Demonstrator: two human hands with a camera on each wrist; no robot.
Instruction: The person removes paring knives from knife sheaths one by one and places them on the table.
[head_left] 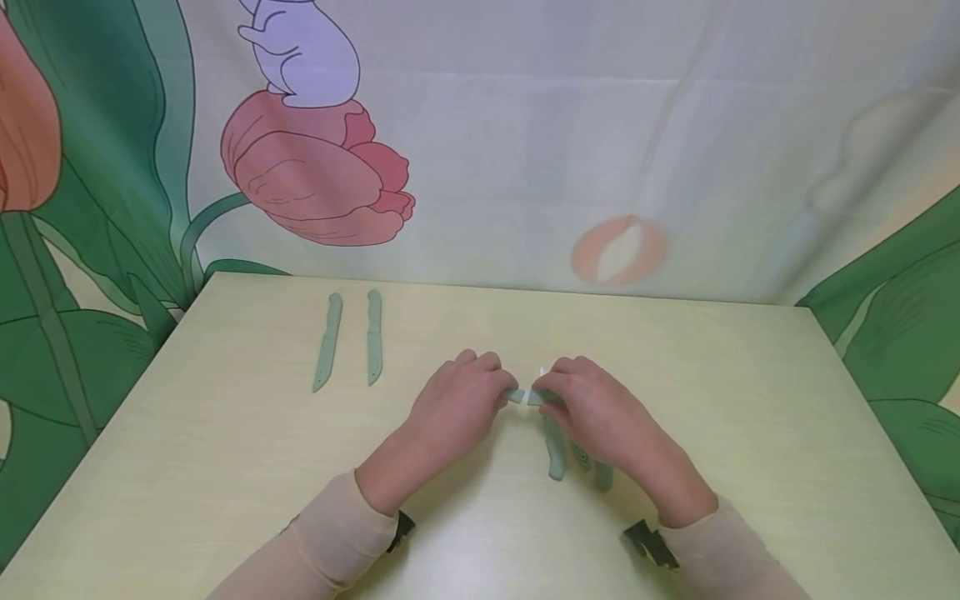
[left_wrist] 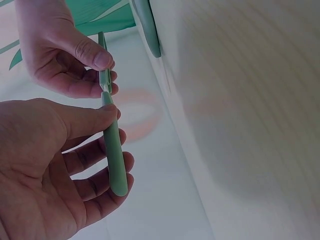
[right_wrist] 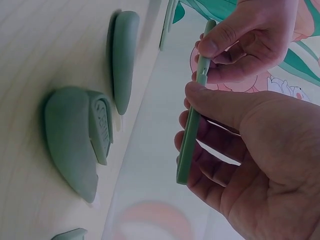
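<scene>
Above the table, my left hand [head_left: 463,398] pinches a smooth, round-ended green knife handle [left_wrist: 115,155] between thumb and fingers. Facing it, my right hand [head_left: 600,408] pinches a narrow, slotted green knife sheath [right_wrist: 189,145]. The two pieces line up end to end, with a small pale strip between them in the head view. Under my right hand lie a curved green handle [right_wrist: 125,60] with a pale tip, a broader green handle [right_wrist: 70,145] and a green piece with raised lettering [right_wrist: 102,127]. My hand partly hides these in the head view.
Two whole green knives, one on the left [head_left: 327,342] and one on the right [head_left: 374,337], lie side by side at the back left of the pale wooden table [head_left: 247,467]. Behind the table hangs a curtain [head_left: 487,167] printed with flowers.
</scene>
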